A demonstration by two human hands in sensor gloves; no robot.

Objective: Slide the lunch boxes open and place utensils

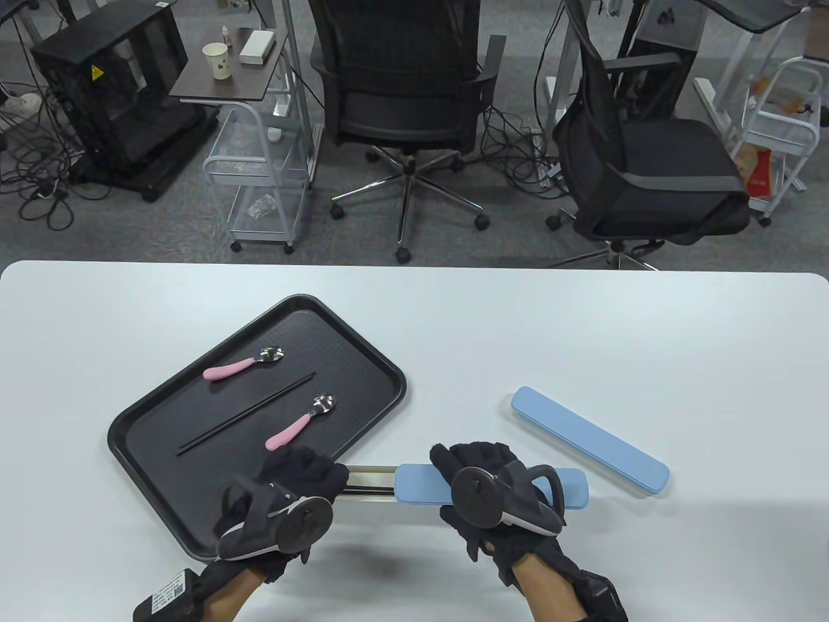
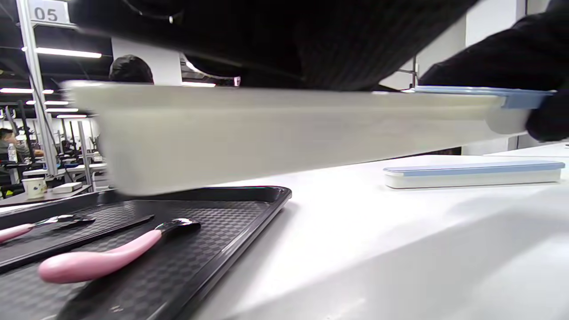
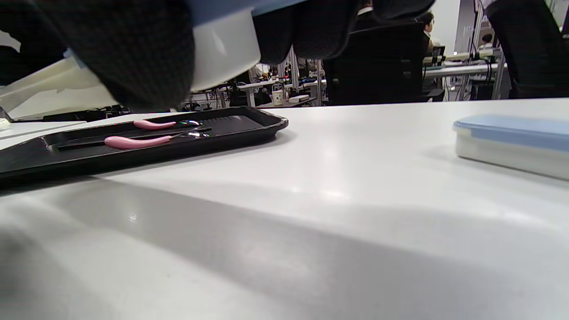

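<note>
- An office of black swivel chairs, wheeled carts and floor cables lies behind a white desk (image 1: 414, 311) where the work goes on.
- The held lunch box (image 2: 284, 129) is lifted off the desk near its front edge, partly over the tray's near-right corner. Its blue lid (image 1: 421, 484) is part-way slid to the right, baring a stretch of the pale trough.
- The left hand (image 1: 285, 502) grips the white body's left end; the right hand (image 1: 495, 495) wraps the lid, thumb under and fingers over. Judged from this, one hand anchors the body so the other can draw the lid along its rails.
- Both grips are closed on the box, neither spread wide.
- A second lunch box (image 1: 589, 440), lid fully on, lies slantwise on the desk just right of the hands, apparently waiting its turn.
- A black tray (image 1: 363, 343) to the left keeps the utensils together within the left hand's reach.
- Count: two boxes; two pink-handled spoons (image 1: 243, 365) (image 1: 300, 422); one pair of black chopsticks (image 1: 246, 413) lying between them; one tray.
</note>
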